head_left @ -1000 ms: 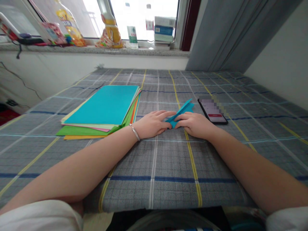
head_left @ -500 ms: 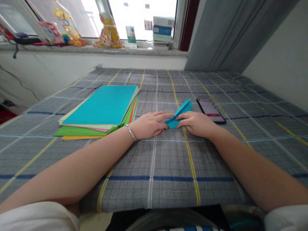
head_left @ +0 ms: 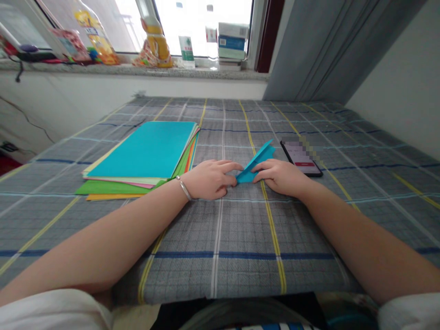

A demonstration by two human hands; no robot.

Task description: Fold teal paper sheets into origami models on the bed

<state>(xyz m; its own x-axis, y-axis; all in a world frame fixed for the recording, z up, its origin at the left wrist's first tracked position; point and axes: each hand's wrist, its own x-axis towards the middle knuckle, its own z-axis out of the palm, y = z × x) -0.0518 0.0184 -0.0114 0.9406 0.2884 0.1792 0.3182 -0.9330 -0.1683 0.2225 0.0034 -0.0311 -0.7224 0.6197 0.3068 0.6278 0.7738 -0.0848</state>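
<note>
A small folded piece of teal paper (head_left: pixel 256 161) lies on the grey checked cloth (head_left: pixel 240 229) in the middle of the table. My left hand (head_left: pixel 209 178), with a silver bracelet on its wrist, pinches the paper's near end with curled fingers. My right hand (head_left: pixel 280 176) presses down on the same end from the right, fingers bent. The far tip of the paper sticks up and away from both hands.
A stack of coloured sheets (head_left: pixel 144 158), teal on top, lies to the left. A phone (head_left: pixel 301 158) with a lit screen rests just right of the folded paper. Bottles (head_left: pixel 154 36) and boxes (head_left: pixel 233 43) line the windowsill; a grey curtain (head_left: pixel 326 46) hangs at the right.
Both hands stay on the folded paper; my left fingers have curled in slightly more at its near end. The view has shifted a little.
</note>
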